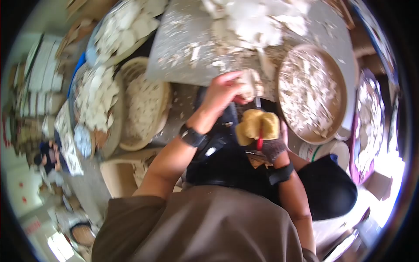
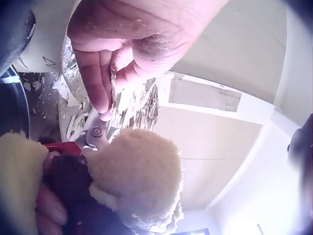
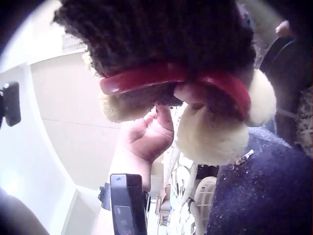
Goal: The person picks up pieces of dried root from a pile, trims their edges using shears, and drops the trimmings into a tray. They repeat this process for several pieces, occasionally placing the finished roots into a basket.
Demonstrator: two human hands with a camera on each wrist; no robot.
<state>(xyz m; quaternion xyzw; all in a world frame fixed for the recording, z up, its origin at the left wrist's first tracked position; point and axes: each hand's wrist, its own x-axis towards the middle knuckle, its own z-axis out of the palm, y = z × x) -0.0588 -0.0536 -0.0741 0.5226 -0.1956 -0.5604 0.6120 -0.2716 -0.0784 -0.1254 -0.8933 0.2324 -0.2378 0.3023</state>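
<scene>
My left hand pinches a thin pale piece with a rough brown edge between fingers and thumb, over my lap. Facing it, my right hand wears a dark knitted glove and grips red-handled shears. Thick yellow sponge padding wraps around the shears' handles and hides much of that hand. In the left wrist view the shears' metal pivot shows just below the left fingertips, close to the held piece.
A metal table carries a pile of pale flat pieces and scattered scraps. At right stands a round tan basin of small chips. An oval plastic basket and a heap of pale pieces are at left. A white bucket is under the basin.
</scene>
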